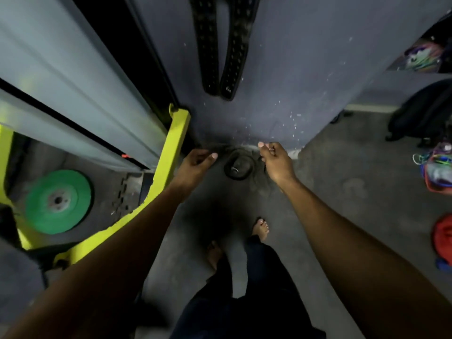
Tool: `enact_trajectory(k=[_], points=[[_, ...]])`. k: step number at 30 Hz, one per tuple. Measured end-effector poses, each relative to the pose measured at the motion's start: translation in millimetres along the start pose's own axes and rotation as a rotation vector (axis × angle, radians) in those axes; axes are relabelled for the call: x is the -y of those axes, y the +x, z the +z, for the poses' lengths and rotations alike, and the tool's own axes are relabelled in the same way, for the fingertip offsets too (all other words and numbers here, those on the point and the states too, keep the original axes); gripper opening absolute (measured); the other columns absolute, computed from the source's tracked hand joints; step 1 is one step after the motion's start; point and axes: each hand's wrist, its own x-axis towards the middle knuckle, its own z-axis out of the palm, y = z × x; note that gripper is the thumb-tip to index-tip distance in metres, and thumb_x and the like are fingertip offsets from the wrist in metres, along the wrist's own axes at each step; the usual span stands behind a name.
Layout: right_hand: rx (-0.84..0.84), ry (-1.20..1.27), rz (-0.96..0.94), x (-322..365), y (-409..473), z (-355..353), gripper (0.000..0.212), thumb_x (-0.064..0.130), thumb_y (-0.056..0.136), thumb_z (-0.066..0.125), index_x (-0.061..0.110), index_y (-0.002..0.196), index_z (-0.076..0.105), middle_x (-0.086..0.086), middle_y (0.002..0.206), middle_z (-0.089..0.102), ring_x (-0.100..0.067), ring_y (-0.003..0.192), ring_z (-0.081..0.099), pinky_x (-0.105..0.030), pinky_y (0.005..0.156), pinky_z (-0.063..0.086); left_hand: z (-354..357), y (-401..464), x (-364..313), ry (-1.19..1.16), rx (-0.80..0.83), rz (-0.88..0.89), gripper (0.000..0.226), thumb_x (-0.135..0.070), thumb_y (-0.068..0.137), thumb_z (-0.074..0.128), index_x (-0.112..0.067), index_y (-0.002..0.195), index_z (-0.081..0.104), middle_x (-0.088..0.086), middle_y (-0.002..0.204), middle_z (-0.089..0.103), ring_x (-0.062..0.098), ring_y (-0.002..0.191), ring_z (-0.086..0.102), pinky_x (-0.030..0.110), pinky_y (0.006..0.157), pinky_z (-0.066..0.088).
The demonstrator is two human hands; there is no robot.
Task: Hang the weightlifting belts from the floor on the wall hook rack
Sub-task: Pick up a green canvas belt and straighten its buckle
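Black coiled leather belt (237, 166) lies on the grey floor (330, 172) at the wall's foot, between both hands. The left hand (195, 165) and right hand (277, 161) hover above with fingers loosely curled, holding nothing — probably reaching down. Two black belts (221, 50) already hang above.

Two black belts (221, 50) hanging side by side on the grey wall (305, 57), a coiled belt (238, 166) on the floor (342, 182) at the wall's foot, left hand (195, 165) and right hand (276, 162) reaching down either side of it, fingers loosely curled, green weight plate (57, 201) beside a yellow frame (171, 152) at left, bare feet below.
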Motion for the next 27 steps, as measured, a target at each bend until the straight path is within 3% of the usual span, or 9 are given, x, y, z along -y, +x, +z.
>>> enact_trajectory(k=[4,6,8,13,16,19,22,25,27], points=[[0.001,-0.053,0.049,-39,10,-12,0.027,0.044,0.101,0.066,0.024,0.083,0.061,-0.006,0.093,0.071,-0.033,0.1,0.071,-0.056,0.1,0.053,15,1,18,0.062,0.088,-0.104,0.046,-0.044,0.09,0.072,-0.006,0.115,0.068,-0.003,0.095,0.064,0.011,0.09,0.057,0.023,0.07,0.043],[0.014,-0.077,0.108,-45,12,-20,0.031,0.049,0.101,0.064,0.021,0.087,0.065,-0.01,0.1,0.075,-0.034,0.104,0.072,-0.053,0.101,0.054,25,7,16,0.084,0.118,-0.135,0.056,-0.058,0.076,0.072,-0.011,0.106,0.07,-0.001,0.086,0.061,0.014,0.082,0.052,0.023,0.061,0.038],[0.038,-0.117,0.161,-50,16,-30,0.043,0.052,0.102,0.06,0.01,0.103,0.07,-0.013,0.107,0.076,-0.033,0.107,0.07,-0.046,0.101,0.053,38,18,14,0.117,0.17,-0.146,0.046,-0.061,0.072,0.071,-0.021,0.095,0.069,0.003,0.082,0.057,0.017,0.079,0.049,0.027,0.059,0.033],[0.142,-0.183,0.211,-64,40,-51,0.053,0.054,0.104,0.054,0.01,0.131,0.064,-0.01,0.132,0.068,-0.028,0.123,0.062,-0.044,0.107,0.049,76,58,9,0.228,0.215,-0.227,0.019,-0.026,0.096,0.07,-0.024,0.081,0.058,0.012,0.093,0.057,0.021,0.088,0.05,0.031,0.067,0.037],[0.195,-0.211,0.244,-83,70,-54,0.05,0.055,0.104,0.052,0.013,0.128,0.065,-0.009,0.126,0.07,-0.029,0.118,0.065,-0.043,0.103,0.051,90,98,21,0.358,0.229,-0.235,0.009,-0.03,0.093,0.073,-0.022,0.095,0.068,0.01,0.104,0.069,0.023,0.098,0.063,0.035,0.086,0.049],[0.229,-0.25,0.273,-104,103,-47,0.041,0.041,0.109,0.051,0.009,0.13,0.064,-0.009,0.12,0.068,-0.029,0.117,0.064,-0.032,0.09,0.042,103,136,33,0.441,0.243,-0.248,0.037,-0.031,0.092,0.074,-0.011,0.123,0.068,0.01,0.12,0.072,0.025,0.112,0.067,0.042,0.1,0.053],[0.222,-0.257,0.317,-133,144,-25,0.038,0.035,0.109,0.052,0.008,0.131,0.065,-0.015,0.13,0.068,-0.032,0.119,0.064,-0.028,0.089,0.04,116,177,56,0.455,0.312,-0.253,0.038,-0.033,0.094,0.072,-0.012,0.125,0.066,0.01,0.121,0.072,0.025,0.114,0.066,0.042,0.102,0.053],[0.231,-0.249,0.359,-170,186,9,0.04,0.043,0.107,0.053,0.012,0.129,0.067,-0.011,0.128,0.07,-0.021,0.099,0.067,-0.031,0.088,0.044,130,225,97,0.506,0.38,-0.274,0.044,-0.038,0.091,0.07,-0.01,0.125,0.066,0.014,0.126,0.07,0.033,0.119,0.064,0.045,0.104,0.051],[0.207,-0.22,0.356,-202,211,39,0.038,0.044,0.106,0.055,0.013,0.124,0.068,-0.01,0.127,0.073,-0.025,0.109,0.069,-0.036,0.094,0.05,140,257,131,0.495,0.38,-0.273,0.037,-0.031,0.096,0.069,-0.008,0.124,0.067,0.017,0.127,0.069,0.034,0.121,0.064,0.038,0.097,0.05]])
